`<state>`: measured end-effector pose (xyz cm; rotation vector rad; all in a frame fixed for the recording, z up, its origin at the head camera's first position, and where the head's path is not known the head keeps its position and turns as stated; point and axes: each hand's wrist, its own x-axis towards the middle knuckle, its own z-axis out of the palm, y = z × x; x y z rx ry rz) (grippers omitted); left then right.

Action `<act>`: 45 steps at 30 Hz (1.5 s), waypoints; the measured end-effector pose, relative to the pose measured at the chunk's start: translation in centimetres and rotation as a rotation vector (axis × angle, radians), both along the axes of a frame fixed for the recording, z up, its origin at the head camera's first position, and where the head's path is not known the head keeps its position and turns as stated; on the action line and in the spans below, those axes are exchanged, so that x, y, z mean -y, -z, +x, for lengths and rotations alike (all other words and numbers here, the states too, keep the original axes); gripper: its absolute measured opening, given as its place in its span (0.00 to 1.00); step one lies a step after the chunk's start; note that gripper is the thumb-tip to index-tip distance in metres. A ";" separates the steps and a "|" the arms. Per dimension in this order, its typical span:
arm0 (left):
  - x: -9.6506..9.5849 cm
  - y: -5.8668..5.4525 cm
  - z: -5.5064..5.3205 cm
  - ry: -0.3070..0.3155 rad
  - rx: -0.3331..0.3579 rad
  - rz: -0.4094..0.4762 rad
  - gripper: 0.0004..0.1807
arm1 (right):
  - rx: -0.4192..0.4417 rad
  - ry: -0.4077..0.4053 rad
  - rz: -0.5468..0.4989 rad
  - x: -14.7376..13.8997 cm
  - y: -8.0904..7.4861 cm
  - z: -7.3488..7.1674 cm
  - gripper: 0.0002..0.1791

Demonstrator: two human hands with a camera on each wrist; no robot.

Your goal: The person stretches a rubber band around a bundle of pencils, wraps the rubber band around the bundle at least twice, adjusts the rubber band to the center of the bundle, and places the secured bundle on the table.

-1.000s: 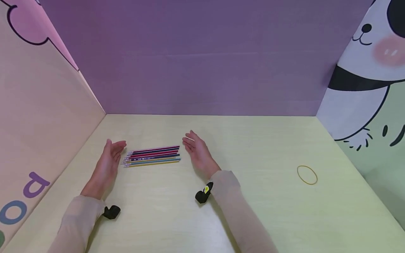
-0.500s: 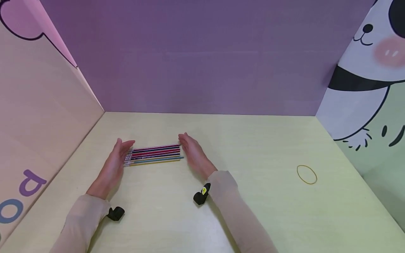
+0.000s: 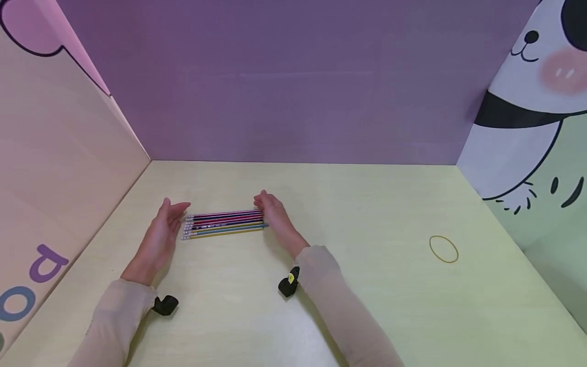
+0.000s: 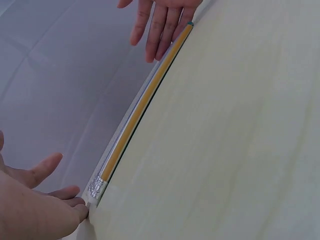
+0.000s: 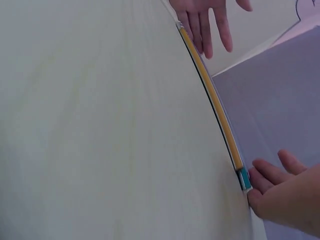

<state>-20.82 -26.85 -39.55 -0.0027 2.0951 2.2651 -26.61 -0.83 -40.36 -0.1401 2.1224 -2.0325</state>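
Note:
Several coloured pencils (image 3: 224, 224) lie side by side in a flat row on the pale yellow-green table (image 3: 321, 306), eraser ends to the left. My left hand (image 3: 165, 227) stands on its edge with straight fingers just beside the eraser ends. My right hand (image 3: 270, 214) stands the same way and presses its straight fingers against the other ends. In the left wrist view the pencils (image 4: 142, 107) run from my left hand (image 4: 45, 197) toward the right hand (image 4: 162, 25). The right wrist view shows the pencils (image 5: 212, 95) edge-on, with my right fingertips (image 5: 262, 182) at their ends and the left hand (image 5: 207, 22) beyond.
A yellow rubber band (image 3: 444, 249) lies flat on the table far to the right. A purple back wall (image 3: 293, 81), a beige panel (image 3: 55, 153) on the left and a cartoon panel (image 3: 536, 112) on the right enclose the table.
Both hands moved inward toward the pencil ends and squared the row up. The left hand has since drawn back a little from the eraser ends. The rubber band stayed put.

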 end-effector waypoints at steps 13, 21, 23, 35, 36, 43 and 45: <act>-0.7 0.1 -0.4 0.037 0.000 0.009 0.43 | 0.015 0.021 -0.232 -0.3 0.6 0.2 0.32; -0.6 0.2 -0.6 0.037 0.015 -0.020 0.45 | 0.065 0.018 -0.468 0.5 1.1 1.0 0.37; -0.3 0.2 -0.5 0.026 0.014 -0.013 0.44 | 0.064 0.001 -0.492 0.7 1.1 1.2 0.38; 0.2 0.5 -0.1 -0.011 0.006 0.098 0.35 | 0.062 0.009 -0.471 1.2 1.1 1.4 0.37; 0.1 0.5 -0.1 -0.014 0.003 0.107 0.34 | 0.063 0.005 -0.463 1.2 1.2 1.4 0.36; 0.1 0.2 -0.5 -0.050 -0.025 0.274 0.30 | 0.027 -0.016 -0.436 1.2 1.1 1.1 0.33; 0.2 0.1 -0.6 -0.056 -0.027 0.309 0.29 | 0.029 -0.019 -0.424 1.1 0.8 1.0 0.33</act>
